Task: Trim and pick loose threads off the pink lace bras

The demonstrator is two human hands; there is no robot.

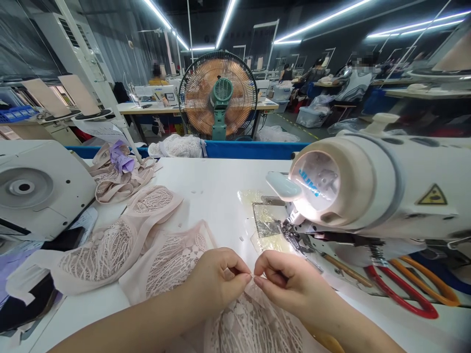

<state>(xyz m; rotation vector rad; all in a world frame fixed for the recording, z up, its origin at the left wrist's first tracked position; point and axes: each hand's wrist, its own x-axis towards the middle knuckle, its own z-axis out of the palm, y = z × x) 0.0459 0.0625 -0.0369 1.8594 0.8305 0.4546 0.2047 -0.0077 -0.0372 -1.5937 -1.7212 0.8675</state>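
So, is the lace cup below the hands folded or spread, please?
Spread, where visible: the lace cup shows its pattern broadly; its lower part is cut off.

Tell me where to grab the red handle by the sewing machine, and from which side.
Probably the rounded end of the red handle, right hand coming from the near side. That end sticks out toward the person as an open loop; the other runs in under the sewing machine. The orange handle lies just beyond it.
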